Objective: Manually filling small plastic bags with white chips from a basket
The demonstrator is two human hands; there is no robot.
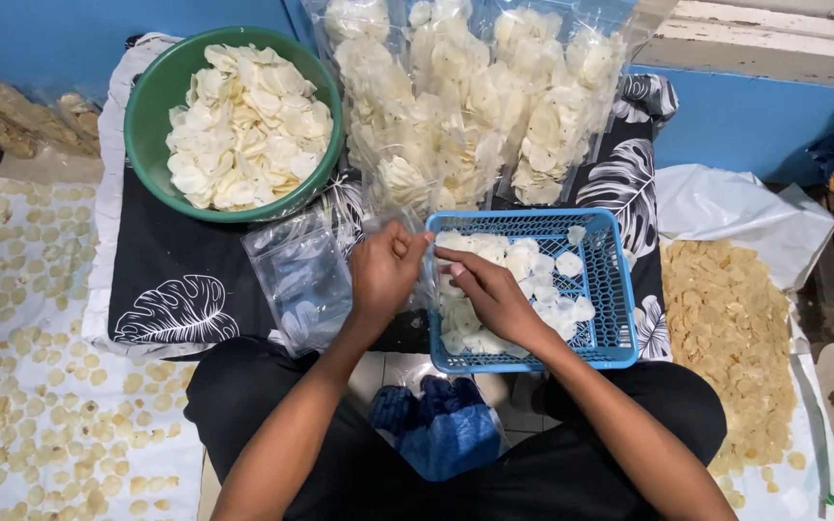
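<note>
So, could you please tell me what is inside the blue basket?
The blue basket holds pale white chips. The right hand and a clear bag cover its left part, so what lies beneath them is hidden.

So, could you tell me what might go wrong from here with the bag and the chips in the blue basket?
1. Both hands, left hand and right hand, pinch a thin clear bag at the rim of the blue basket; it may tear or slip.
2. The white chips look brittle, so a tight grip could crack them.
3. The filled bags lean upright just behind and could topple onto the basket.
</note>
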